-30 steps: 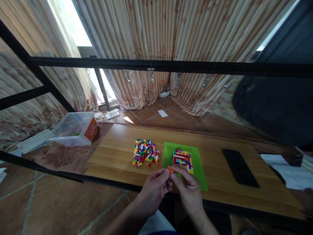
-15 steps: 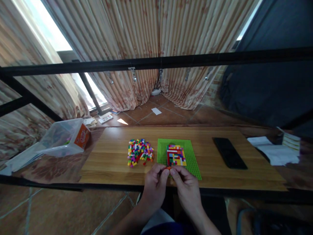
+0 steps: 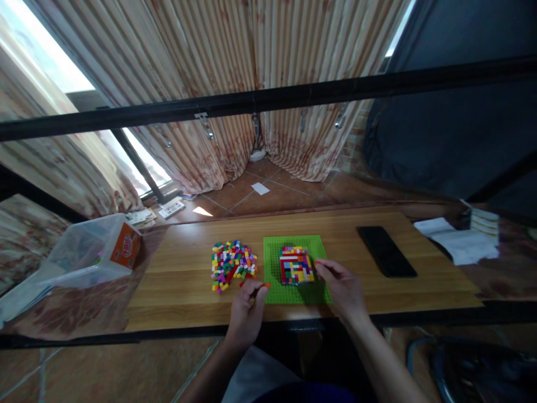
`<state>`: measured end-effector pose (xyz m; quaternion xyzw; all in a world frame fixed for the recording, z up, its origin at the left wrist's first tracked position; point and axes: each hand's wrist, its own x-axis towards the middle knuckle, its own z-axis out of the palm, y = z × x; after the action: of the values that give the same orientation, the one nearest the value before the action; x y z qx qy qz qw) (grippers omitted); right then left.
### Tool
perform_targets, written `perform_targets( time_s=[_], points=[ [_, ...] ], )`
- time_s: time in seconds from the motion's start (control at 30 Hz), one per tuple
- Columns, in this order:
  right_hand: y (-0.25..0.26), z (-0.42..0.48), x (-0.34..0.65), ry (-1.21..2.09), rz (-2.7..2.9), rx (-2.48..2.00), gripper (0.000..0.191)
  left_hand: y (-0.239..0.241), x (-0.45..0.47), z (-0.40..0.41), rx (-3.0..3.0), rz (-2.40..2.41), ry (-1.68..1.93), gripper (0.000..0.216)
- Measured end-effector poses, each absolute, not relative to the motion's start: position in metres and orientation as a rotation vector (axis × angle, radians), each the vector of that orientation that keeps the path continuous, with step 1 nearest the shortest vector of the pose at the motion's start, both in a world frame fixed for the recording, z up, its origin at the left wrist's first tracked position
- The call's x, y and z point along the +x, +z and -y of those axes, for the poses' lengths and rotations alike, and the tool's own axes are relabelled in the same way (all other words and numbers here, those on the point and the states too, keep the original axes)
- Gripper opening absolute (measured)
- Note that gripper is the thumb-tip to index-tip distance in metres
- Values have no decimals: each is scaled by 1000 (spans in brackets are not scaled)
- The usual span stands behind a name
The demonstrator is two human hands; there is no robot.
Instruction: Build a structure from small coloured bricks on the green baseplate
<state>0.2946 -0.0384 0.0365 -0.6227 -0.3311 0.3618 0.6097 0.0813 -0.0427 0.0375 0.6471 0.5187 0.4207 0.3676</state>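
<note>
A green baseplate (image 3: 274,294) lies on the wooden table, bearing a square block of multicoloured toy bricks (image 3: 296,265). To its left is a loose heap of small coloured bricks (image 3: 232,263). My left hand (image 3: 247,308) is closed near the plate's front left corner, pinching a small orange brick (image 3: 267,285) between thumb and forefinger. At the plate's right side my right hand (image 3: 344,285) is closed too, with a small orange-red brick (image 3: 318,262) at its fingertips, close to the built block's right edge.
A black phone (image 3: 386,251) lies on the table (image 3: 176,280) at the right. Beyond the table's left end stands a clear plastic box (image 3: 92,246) with an orange label. White papers (image 3: 457,240) are at the right end. A black bar (image 3: 285,98) crosses above the table.
My hands were together in front of the plate, fingers meeting at an orange piece. They have parted: the left towards the heap, the right up beside the built block. The view has shifted slightly.
</note>
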Motion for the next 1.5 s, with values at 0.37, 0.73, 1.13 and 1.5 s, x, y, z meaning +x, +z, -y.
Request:
perform_targets(
  time_s=[0.37, 0.73, 1.13, 1.5],
  points=[
    [41, -1, 303, 396, 1521, -1621, 26, 20, 63, 33, 1874, -1374, 991, 20],
    [32, -6, 298, 257, 1545, -1725, 30, 15, 64, 32, 1901, -1352, 1015, 18],
    [30, 0, 304, 348, 1356, -1698, 34, 13, 64, 33, 1891, -1341, 1025, 17],
    [18, -24, 307, 533, 1217, -1664, 41, 15, 64, 33, 1881, -1332, 1025, 18]
  ],
)
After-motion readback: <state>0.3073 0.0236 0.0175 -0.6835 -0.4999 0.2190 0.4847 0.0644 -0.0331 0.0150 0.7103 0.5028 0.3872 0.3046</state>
